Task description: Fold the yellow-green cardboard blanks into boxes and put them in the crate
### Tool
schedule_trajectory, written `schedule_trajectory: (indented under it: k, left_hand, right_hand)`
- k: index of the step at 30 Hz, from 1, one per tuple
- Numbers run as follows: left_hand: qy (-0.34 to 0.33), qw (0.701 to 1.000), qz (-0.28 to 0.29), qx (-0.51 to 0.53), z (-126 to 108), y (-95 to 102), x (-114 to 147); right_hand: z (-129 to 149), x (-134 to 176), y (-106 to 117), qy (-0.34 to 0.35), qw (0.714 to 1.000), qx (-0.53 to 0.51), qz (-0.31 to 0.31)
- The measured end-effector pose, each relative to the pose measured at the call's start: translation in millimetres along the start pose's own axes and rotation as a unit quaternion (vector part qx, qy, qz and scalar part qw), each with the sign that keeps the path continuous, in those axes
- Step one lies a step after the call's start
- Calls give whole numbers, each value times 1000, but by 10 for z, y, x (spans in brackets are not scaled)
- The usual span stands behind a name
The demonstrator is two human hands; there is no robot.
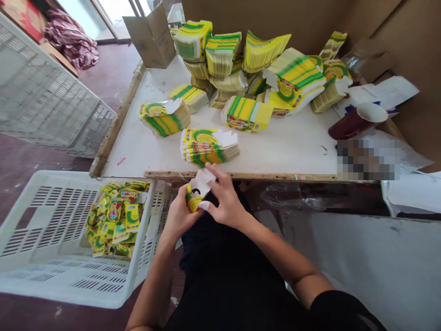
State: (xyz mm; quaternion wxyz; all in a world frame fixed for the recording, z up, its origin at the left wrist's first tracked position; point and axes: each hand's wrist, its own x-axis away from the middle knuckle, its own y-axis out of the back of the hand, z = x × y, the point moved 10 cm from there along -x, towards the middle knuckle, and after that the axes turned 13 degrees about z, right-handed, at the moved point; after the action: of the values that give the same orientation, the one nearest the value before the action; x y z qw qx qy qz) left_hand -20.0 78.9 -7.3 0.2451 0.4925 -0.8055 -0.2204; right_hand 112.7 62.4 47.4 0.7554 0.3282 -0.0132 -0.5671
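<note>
A small yellow-and-green carton (193, 202) is held just off the table's front edge, its white end flaps raised and a dark cut-out showing. My left hand (179, 212) is closed around its lower left side. From the right, my right hand (225, 201) grips the carton, with the fingers at the white flaps and the thumb at the near side. Something white covers the tip of that thumb. Right beyond my hands, a fanned stack of flat cartons (206, 146) lies on the white table (289, 154).
More bundles of flat cartons (246, 113) stand across the table, piled higher at the back. A white plastic crate (65, 280) at lower left holds many yellow-green cartons (115, 216). A dark red mug (351, 123) lies tilted at right. A cardboard box (151, 41) stands back left.
</note>
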Motion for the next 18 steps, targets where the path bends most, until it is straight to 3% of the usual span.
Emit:
schedule_trajectory:
  k: [2, 4, 6, 7, 9, 12, 16, 18]
  left_hand:
    - [-17, 999, -38, -24, -50, -1, 29]
    - [-63, 995, -62, -49, -145, -12, 70]
    - [-108, 989, -73, -71, -234, -41, 105]
    - [-126, 986, -74, -78, -267, -58, 117]
    - [-150, 982, -75, -82, -304, -77, 126]
    - [-150, 984, -64, -68, -266, -86, 96]
    - [-102, 994, -28, -37, -99, -138, -2]
    - [-100, 994, -43, -33, -62, -127, -19]
  right_hand:
    - [-277, 27, -28, -92, 986, -137, -39]
    - [-533, 38, -318, -169, 937, -305, 12]
    - [-636, 55, -658, -211, 867, -442, 92]
    - [-655, 67, -771, -220, 839, -484, 117]
    - [-687, 83, -871, -225, 811, -522, 137]
    - [-698, 91, -827, -205, 826, -510, 124]
    - [-497, 70, -610, -113, 929, -330, 120]
    - [-374, 78, -550, -72, 963, -225, 131]
